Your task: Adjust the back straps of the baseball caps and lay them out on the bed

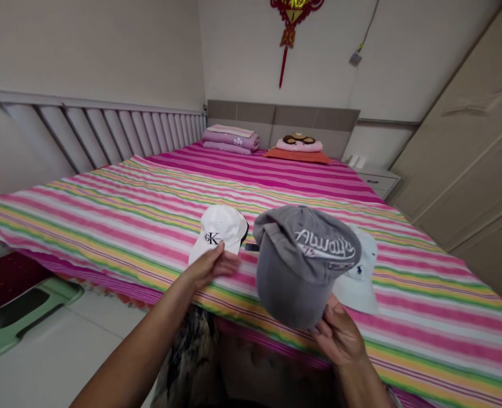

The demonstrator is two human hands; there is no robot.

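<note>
Gripping the lower edge of a gray cap [291, 283], the right hand [340, 331] has its thumb and fingers closed on the cloth below the white stitched lettering. The cap is held up over the near side of the bed, tilted, with its bill pointing down. The left hand [214, 265] is open, its fingers stretched toward the gray cap and slightly blurred. It overlaps the front of a white cap [220, 221] marked with black letters; whether it touches that cap cannot be told. To the right, partly hidden behind the gray cap, a white bucket hat [363, 292] rests on the striped sheet [118, 226]. Beyond, toward the headboard [254, 116], folded bedding [229, 140] sits on the left and a pink pillow [297, 147] lies on an orange cloth [293, 156] on the right. A red ornament [292, 17] hangs on the wall above. A white railing [118, 130] runs along the left side, and a green stool [55, 294] stands on the floor.
</note>
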